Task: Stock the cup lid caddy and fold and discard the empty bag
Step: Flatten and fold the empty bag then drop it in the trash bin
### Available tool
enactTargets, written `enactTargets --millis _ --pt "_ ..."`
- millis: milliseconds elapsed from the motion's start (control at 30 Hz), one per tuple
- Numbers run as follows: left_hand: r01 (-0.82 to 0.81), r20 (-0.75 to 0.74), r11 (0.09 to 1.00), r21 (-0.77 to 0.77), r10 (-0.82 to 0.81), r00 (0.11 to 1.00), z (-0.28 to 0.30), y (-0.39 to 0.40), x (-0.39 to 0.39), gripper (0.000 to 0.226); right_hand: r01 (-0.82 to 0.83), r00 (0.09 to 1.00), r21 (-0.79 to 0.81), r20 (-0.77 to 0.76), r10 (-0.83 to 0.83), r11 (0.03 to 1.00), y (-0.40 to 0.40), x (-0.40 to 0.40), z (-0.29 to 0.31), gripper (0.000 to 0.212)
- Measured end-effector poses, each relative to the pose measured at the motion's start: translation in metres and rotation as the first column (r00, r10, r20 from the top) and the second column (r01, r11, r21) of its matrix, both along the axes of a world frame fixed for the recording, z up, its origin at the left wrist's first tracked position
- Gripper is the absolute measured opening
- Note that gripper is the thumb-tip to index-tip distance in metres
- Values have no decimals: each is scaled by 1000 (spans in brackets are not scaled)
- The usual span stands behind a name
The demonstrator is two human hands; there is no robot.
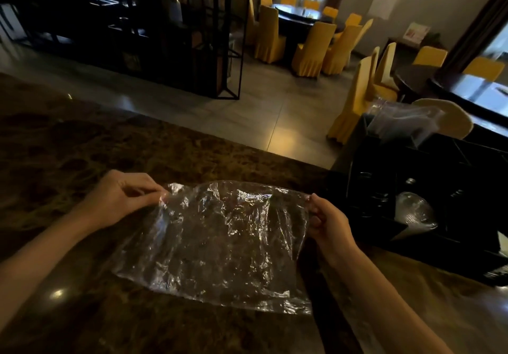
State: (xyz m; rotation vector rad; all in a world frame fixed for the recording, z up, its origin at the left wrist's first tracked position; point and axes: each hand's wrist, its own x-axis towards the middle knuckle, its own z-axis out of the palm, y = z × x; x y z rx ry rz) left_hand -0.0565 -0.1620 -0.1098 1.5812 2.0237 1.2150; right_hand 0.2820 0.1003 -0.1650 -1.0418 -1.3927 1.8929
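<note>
Head view shows your dark marble counter (82, 147), then the empty clear bag (220, 243) spread over it, long axis left-right, your left hand (121, 197) and right hand (327, 221) pinching its far corners, so folding likely comes next: bring that edge toward you.

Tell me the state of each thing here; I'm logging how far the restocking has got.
Plastic bag: empty, crinkled, spread flat and unfolded, far corners pinched, near edge on the counter.
Left hand: fingers pinching the bag's far left corner.
Right hand: pinching the far right corner.
Caddy: black, on the counter, clear domed lids in a front compartment.
Counter: dark marbled stone, glossy.
</note>
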Motion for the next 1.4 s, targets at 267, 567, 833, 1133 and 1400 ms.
enactTargets --millis 267,567,833,1133,1400 --pt "-160 -20 987 -14 160 987 8 -26 -24 20 26 990 186 129 -50 982 -20 -1 10 31" --pt "-159 -25 965 -210 158 987 -5 -28 -41 25 82 969 204 213 -126 976 -31 -13 18 24" --pt "-112 -222 951 -288 48 974 33 8 -32 30 72 967 149 233 -106 986 -26 -3 21 37" --pt "155 -241 940 -304 -234 942 45 111 54 17 42 933 292 330 -142 956 -37 50 24 24" --pt "259 -214 881 -396 -363 907 10 199 116 31 -14 886 382 434 -166 924 -83 102 4 37"
